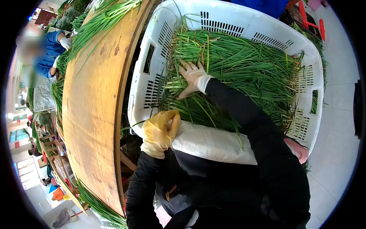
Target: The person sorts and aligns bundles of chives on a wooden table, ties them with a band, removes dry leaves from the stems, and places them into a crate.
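Long thin green leafy stalks, like garlic chives (236,72), fill a white slotted plastic basket (236,17) in front of me. My right hand (193,79), in a thin pale glove, lies on the stalks near the left side with its fingers spread, pressing on their pale ends. At the basket's near left corner, my left hand (160,130) wears a yellowish glove and is closed into a fist. Its curled fingers hide whatever they may hold. A white woven sheet (213,142) covers the near edge beside that fist.
To my left runs a wooden table (95,103), with bunches of green stalks (108,23) at its far end. A person in blue (53,53) with white gloves stands beyond it. Pale floor tiles (339,114) and a red handle (310,23) are on the right.
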